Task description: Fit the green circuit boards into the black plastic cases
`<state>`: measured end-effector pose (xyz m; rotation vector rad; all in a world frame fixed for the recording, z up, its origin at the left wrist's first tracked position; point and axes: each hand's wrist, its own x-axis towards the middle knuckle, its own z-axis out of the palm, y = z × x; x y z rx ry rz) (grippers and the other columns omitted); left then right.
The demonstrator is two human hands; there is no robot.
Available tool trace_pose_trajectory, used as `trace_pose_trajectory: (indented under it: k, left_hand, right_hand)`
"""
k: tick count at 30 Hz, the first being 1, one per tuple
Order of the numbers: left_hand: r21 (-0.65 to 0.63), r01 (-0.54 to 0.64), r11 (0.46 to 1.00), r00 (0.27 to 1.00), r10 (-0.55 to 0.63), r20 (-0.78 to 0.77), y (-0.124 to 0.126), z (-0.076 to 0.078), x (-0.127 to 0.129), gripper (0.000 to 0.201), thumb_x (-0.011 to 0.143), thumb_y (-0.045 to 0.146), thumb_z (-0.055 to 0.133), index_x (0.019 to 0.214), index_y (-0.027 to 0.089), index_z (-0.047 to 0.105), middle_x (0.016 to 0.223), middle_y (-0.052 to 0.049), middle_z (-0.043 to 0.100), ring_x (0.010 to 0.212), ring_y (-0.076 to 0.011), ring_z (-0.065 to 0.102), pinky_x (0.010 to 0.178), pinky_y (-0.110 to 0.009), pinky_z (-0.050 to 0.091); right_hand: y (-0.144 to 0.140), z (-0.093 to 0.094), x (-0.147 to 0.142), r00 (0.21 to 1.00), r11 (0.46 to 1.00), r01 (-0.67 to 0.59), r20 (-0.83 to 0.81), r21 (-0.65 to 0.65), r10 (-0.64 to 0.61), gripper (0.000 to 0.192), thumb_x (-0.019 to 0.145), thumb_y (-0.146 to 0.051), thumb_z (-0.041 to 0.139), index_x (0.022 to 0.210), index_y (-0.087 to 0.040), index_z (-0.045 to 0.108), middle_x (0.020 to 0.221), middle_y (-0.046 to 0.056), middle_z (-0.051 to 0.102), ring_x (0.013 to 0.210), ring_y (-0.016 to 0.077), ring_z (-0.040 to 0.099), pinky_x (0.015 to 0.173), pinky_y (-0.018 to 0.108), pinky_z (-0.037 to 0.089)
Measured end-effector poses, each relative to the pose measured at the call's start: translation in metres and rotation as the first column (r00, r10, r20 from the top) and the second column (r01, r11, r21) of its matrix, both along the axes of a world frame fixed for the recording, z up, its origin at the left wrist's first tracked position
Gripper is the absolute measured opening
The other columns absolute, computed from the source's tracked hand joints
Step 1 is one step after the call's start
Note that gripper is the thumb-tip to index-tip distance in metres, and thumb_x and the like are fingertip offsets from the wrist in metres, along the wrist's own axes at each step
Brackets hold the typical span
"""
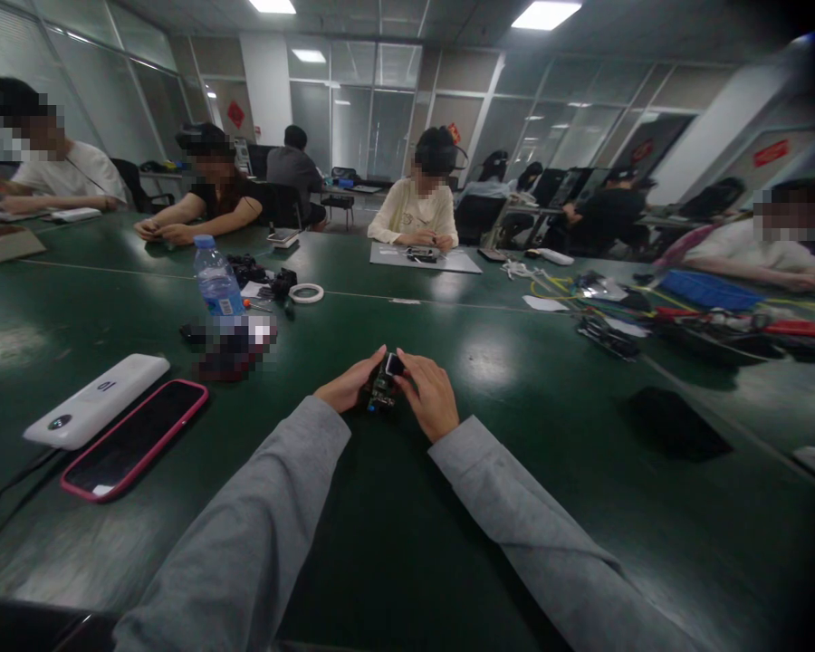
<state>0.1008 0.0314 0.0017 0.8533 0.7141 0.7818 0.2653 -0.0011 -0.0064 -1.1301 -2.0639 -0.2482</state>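
Both hands' grip, left hand point(345, 385) and right hand point(429, 395), holds a small electronic device point(384, 385) above the green desk point(516, 471); a phone point(134, 438) lies well left.

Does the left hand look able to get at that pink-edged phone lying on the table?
Probably yes. The pink-edged phone lies flat on the table to the left of the left hand, with bare green surface between them. But that hand and the right hand both hold a small device.

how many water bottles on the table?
1. The water bottle stands upright on the green table, beyond and left of both hands holding a small device. Far clutter could hide more.
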Motion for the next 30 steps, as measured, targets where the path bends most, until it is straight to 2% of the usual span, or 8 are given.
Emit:
trace_pose_trajectory:
  k: [17, 23, 30]
  left_hand:
    - [0.093, -0.026, 0.995, 0.999, 0.029, -0.026, -0.0008, -0.0021, 0.0003, 0.047, 0.077, 0.058, 0.055, 0.093, 0.015, 0.061, 0.075, -0.005, 0.065, 0.062, -0.0128, 0.063, 0.052, -0.022, 0.049]
    - [0.075, -0.028, 0.997, 0.998, 0.032, -0.049, -0.0007, -0.0025, 0.0006, 0.048, 0.076, 0.059, 0.054, 0.092, 0.015, 0.061, 0.072, -0.003, 0.064, 0.059, -0.0121, 0.061, 0.048, -0.022, 0.048]
    - [0.079, -0.012, 0.997, 0.998, 0.017, -0.055, -0.0023, 0.0000, 0.0016, 0.047, 0.080, 0.057, 0.051, 0.095, 0.014, 0.061, 0.074, -0.005, 0.065, 0.062, -0.0121, 0.063, 0.050, -0.020, 0.048]
  right_hand:
    - [0.0014, -0.0042, 0.0011, 1.000, 1.000, -0.002, -0.009, -0.019, 0.002, 0.038, 0.091, -0.032, 0.046, 0.126, -0.018, 0.049, 0.113, 0.009, 0.060, 0.105, 0.0203, 0.054, 0.084, 0.035, 0.044]
    - [0.0002, -0.0035, 0.0004, 1.000, 0.999, 0.000, -0.023, -0.044, -0.001, 0.037, 0.091, -0.033, 0.046, 0.126, -0.019, 0.049, 0.113, 0.008, 0.061, 0.105, 0.0204, 0.053, 0.084, 0.034, 0.042]
    - [0.0009, -0.0032, 0.0019, 0.998, 0.999, -0.005, -0.064, -0.045, 0.002, 0.037, 0.090, -0.036, 0.048, 0.124, -0.020, 0.052, 0.110, 0.007, 0.062, 0.102, 0.0202, 0.054, 0.084, 0.035, 0.043]
